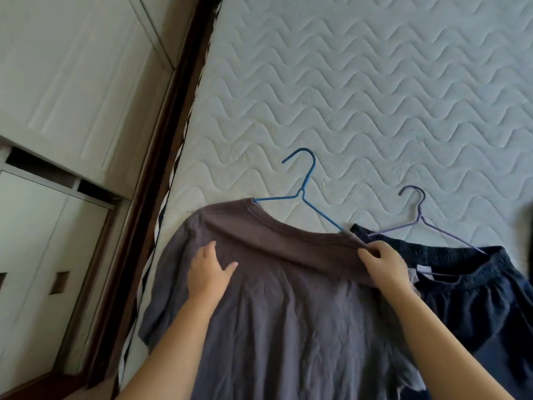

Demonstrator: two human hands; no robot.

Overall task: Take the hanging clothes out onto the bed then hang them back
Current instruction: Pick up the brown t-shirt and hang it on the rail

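A view from above onto a bed, with two garments on hangers lying side by side along its near edge. A brown-grey T-shirt (274, 313) lies spread near the bed's left edge, threaded on a blue hanger (302, 194) whose hook points up the mattress. The person's left hand (209, 272) rests flat on the shirt's left shoulder, fingers straight and spread. The right hand (386, 264), well apart from it, pinches a fold of cloth at the shirt's right shoulder, where the hanger's arm disappears under the fabric. Just beside the shirt, toward the bed's right edge, a dark navy garment (467, 290) with an elastic waistband lies on a purple hanger (419, 217). The step in hand looks like settling the shirt's shoulders over its hanger, though whether it is being laid out or readied for rehanging cannot be told. The next move probably calls for grasping the blue hanger near its hook and lifting evenly, so the loose cloth does not slide off one arm. The mattress (375, 96) is bare, white and quilted in wavy lines. A dark wooden bed frame (161, 157) runs along its left edge, and beyond it stand white wardrobe doors (72, 82).
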